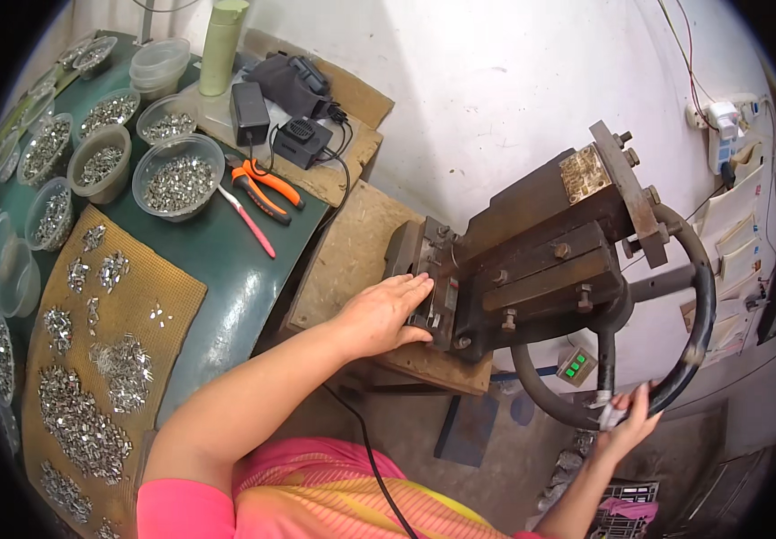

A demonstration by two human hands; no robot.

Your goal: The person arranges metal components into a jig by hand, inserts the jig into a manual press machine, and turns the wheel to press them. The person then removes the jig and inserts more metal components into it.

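A dark, worn hand-operated screw press (540, 278) stands on a wooden stand in front of me. My left hand (386, 313) lies against the die block (437, 310) at its base, fingers stretched out and the thumb apart. Whether a small part sits under the fingertips is hidden. Low on the right, my right hand (629, 424) is closed round the rim of the press's big black handwheel (704, 296), beside a spot wrapped in whitish material.
Left, a green table (226, 301) carries plastic tubs (178, 175) of small metal parts and a brown mat (159, 359) with piles of them. Orange-handled pliers (266, 190), pink-handled tweezers (248, 225) and a green bottle (222, 49) are there too. A black cable (365, 440) hangs before me.
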